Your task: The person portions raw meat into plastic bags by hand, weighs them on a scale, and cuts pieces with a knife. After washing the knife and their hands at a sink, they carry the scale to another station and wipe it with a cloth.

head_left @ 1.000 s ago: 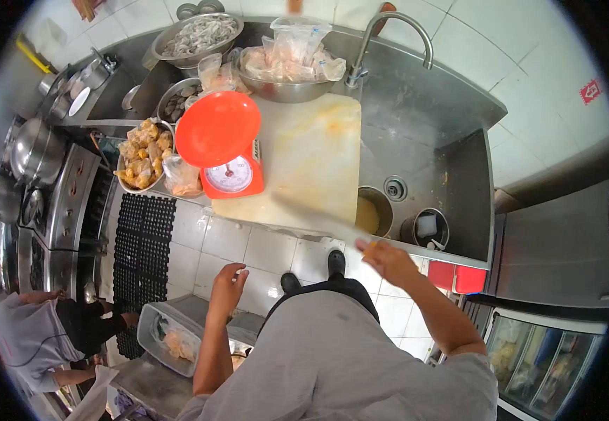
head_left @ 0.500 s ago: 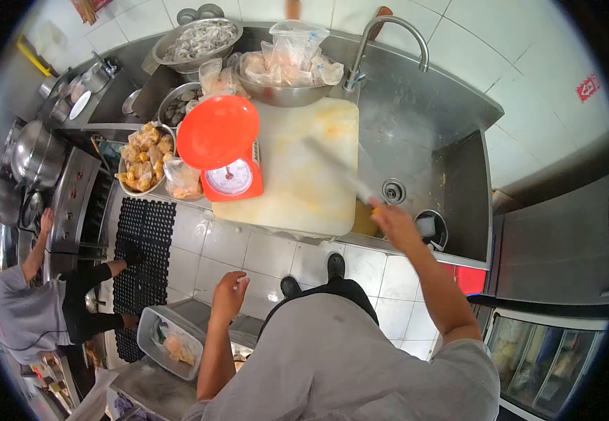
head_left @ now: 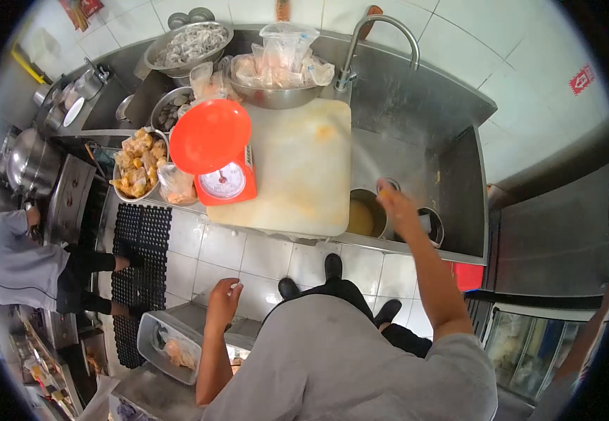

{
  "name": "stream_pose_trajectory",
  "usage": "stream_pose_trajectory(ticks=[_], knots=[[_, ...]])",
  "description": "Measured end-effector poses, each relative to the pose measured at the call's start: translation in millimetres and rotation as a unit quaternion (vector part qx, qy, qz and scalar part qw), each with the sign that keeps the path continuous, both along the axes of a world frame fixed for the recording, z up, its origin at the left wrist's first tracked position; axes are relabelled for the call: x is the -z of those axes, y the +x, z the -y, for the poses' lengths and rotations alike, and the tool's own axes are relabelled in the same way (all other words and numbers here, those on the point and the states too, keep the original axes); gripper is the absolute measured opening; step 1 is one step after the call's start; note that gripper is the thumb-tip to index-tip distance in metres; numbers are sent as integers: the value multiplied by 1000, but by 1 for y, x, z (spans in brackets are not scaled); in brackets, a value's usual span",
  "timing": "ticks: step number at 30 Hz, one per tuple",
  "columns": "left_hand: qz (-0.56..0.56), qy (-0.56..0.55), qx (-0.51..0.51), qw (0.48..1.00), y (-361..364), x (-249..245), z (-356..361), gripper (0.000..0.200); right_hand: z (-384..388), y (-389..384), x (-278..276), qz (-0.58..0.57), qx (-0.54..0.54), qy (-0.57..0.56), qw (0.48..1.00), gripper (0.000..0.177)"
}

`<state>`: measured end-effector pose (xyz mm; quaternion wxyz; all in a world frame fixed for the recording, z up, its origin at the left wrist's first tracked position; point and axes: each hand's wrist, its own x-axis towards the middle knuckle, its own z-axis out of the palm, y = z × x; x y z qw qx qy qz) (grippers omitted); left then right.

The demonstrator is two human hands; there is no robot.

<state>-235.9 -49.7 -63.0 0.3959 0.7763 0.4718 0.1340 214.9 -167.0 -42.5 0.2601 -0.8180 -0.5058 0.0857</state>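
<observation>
My right hand (head_left: 399, 210) is closed round the handle of a knife over the sink (head_left: 416, 147); the blade is smeared by motion. Just below lies a pot with yellowish liquid (head_left: 362, 216). My left hand (head_left: 224, 302) is raised near my body, fingers curled together, with a small whitish bit at the fingertips that I cannot make out. A pale cutting board (head_left: 297, 161) lies left of the sink, bearing a red scale (head_left: 231, 184) with a tilted red pan (head_left: 211, 137). Behind it sits a steel bowl (head_left: 276, 96) of bagged pinkish food.
Bagged yellow food fills a bowl (head_left: 137, 165) at the left. A curved faucet (head_left: 381, 19) rises behind the sink. A grey tub (head_left: 151, 344) stands lower left. One person (head_left: 24, 259) is at the stove; another person's shoe (head_left: 388, 311) and arm (head_left: 592, 330) show at the right.
My right hand has moved up slightly, and the knife no longer lies across the board. More of the pot shows. Another person's shoe and arm have appeared at the right; the person at the left has shifted.
</observation>
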Motion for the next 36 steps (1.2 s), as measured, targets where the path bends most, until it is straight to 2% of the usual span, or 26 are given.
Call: stream_pose_trajectory(ticks=[1, 4, 7, 9, 12, 15, 17, 20, 23, 25, 27, 29, 31, 33, 36], knots=[[0, -1, 4, 1000, 2, 1, -1, 19, -2, -15, -1, 15, -59, 7, 998, 40], [0, 12, 35, 999, 17, 0, -5, 19, -25, -38, -11, 27, -97, -102, 990, 38], [24, 25, 67, 997, 31, -4, -14, 19, -65, 11, 1, 108, -29, -215, 970, 41], [27, 13, 50, 998, 34, -14, -13, 20, -68, 81, 54, -12, 111, -55, 992, 42], [24, 7, 28, 999, 14, -9, -8, 20, -40, 82, 14, 29, 135, 15, 990, 42], [5, -4, 16, 1000, 4, -4, -3, 20, -19, 14, -20, -1, 58, -86, 995, 38], [1, -11, 16, 1000, 4, -5, -2, 20, -16, -18, -4, 3, -13, -98, 995, 38], [16, -10, 31, 999, 10, -3, -6, 20, -36, -40, -10, 21, -82, -99, 991, 39], [22, 7, 59, 998, 19, 2, -15, 20, -66, 12, 26, 80, -31, -115, 990, 39], [17, 15, 66, 998, 24, -12, -15, 21, -77, 52, 29, -58, 140, -75, 986, 41], [33, -6, 41, 999, 17, -15, -6, 21, -60, 50, -5, -163, 221, -5, 962, 42], [29, -10, 17, 999, 10, -11, -8, 21, -31, 30, -15, -65, 178, -36, 981, 39], [15, -32, -2, 999, 0, -1, -6, 22, 5, -2, -10, 26, 44, -22, 998, 38], [11, -47, -8, 999, -7, 4, -2, 22, 27, -37, -8, -38, -42, -73, 996, 42], [24, -43, 13, 999, 1, 5, -7, 22, 16, -68, -24, -23, -128, -145, 981, 41]])
